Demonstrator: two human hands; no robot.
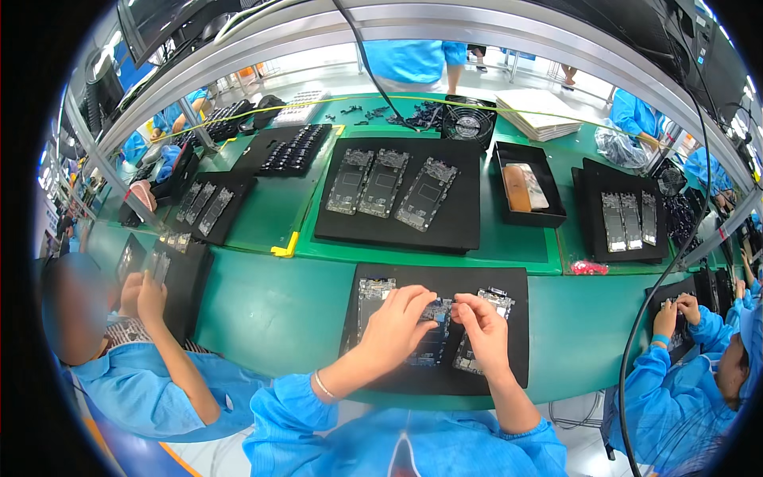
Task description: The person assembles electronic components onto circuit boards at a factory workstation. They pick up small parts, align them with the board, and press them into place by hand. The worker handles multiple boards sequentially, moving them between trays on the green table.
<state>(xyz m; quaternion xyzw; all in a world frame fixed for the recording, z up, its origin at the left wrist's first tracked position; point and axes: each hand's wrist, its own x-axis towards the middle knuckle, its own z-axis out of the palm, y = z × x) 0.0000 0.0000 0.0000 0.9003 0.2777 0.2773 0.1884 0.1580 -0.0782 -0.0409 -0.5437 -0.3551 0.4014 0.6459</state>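
My left hand [396, 324] reaches over the middle circuit board [429, 350], its thumb and fingers closed around the board's upper end. My right hand [485, 327] is at the same end, thumb and fingertips pinched together. Whatever sits in that pinch is too small to make out. Partly behind my left hand lies another circuit board [373, 292]. A third circuit board [467, 359] lies slanted, partly covered by my right hand. All three are on a black foam mat [509, 378] in front of me.
Beyond my mat, another black mat [334, 226] carries three circuit boards. A black box [556, 213] holds a brown block, with a red item [590, 268] nearby. Co-workers sit on both sides. A black cable [632, 350] hangs at right; a metal frame [477, 17] crosses overhead.
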